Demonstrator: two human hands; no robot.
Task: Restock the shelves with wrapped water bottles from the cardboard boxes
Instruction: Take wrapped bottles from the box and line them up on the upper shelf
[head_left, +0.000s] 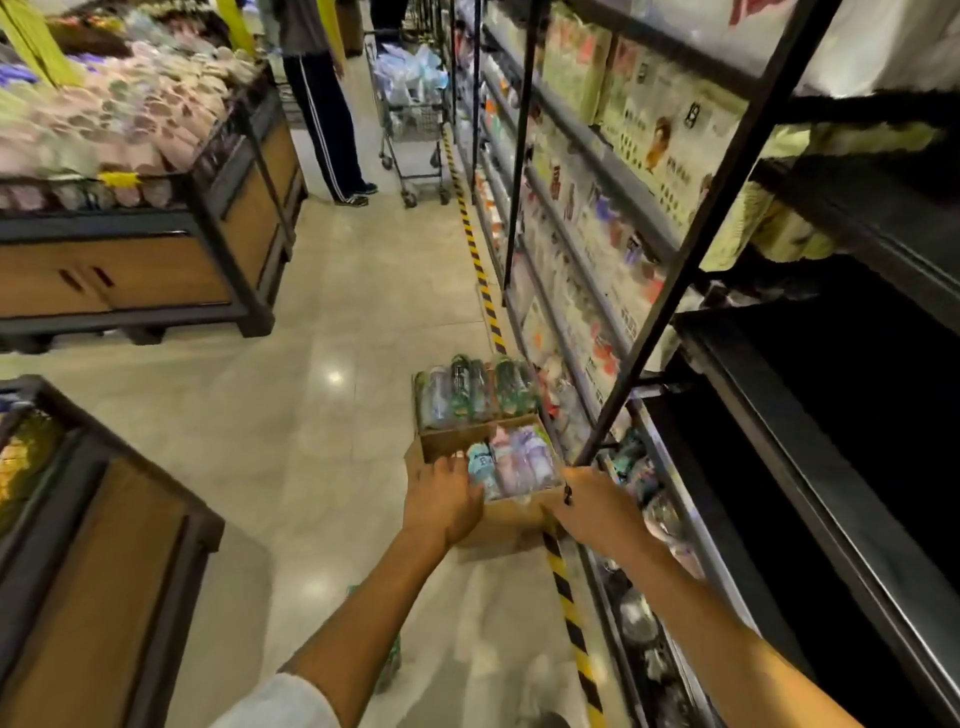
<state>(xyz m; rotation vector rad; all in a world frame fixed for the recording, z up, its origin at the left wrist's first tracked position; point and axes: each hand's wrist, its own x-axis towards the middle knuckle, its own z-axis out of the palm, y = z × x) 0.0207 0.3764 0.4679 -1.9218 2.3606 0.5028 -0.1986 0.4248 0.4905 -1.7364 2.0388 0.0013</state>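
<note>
Two cardboard boxes stand on the floor by the shelving: a near box (511, 512) and a far box (457, 439) touching it behind. The near box holds about four wrapped bottles (519, 460), pale pink, lilac and light blue; blur makes the exact count uncertain. The far box holds about five wrapped bottles (470, 389) in green and clear tones, also too blurred to count surely. Two hands reach down: the left hand (441, 501) and the right hand (597, 506). Two wooden display stands (156, 270) show on the left of the aisle. One shopping trolley (413, 119) stands farther off, with one other person (322, 98) beside it.
</note>
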